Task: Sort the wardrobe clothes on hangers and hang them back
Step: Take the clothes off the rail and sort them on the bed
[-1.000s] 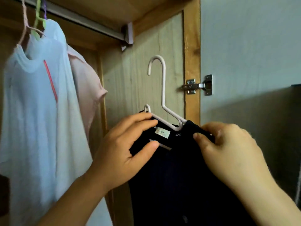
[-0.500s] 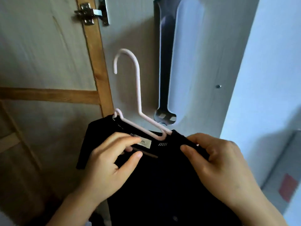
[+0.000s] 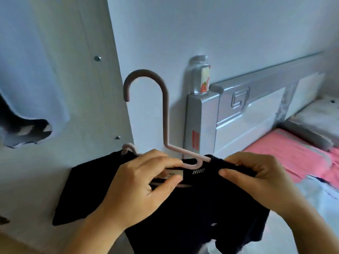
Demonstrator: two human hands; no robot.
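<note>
A black shirt [image 3: 192, 208] hangs on a pale pink plastic hanger [image 3: 166, 118], whose hook points up in the middle of the view. My left hand [image 3: 139, 184] pinches the shirt's collar and the hanger bar near the white neck label. My right hand [image 3: 256, 178] pinches the shirt's right shoulder over the hanger's arm. The shirt's left sleeve [image 3: 82, 189] sticks out to the left.
A white wardrobe door [image 3: 64, 70] with a mirror fills the left. Behind stands a grey bed headboard [image 3: 238, 110] with a clear bottle [image 3: 200, 76] on its post. A pink bedsheet [image 3: 293, 154] and pale clothes [image 3: 319, 195] lie at the right.
The view has swung right, from the wardrobe interior and its hung shirts to the door and bed. Both hands keep their hold on the black shirt and hanger.
</note>
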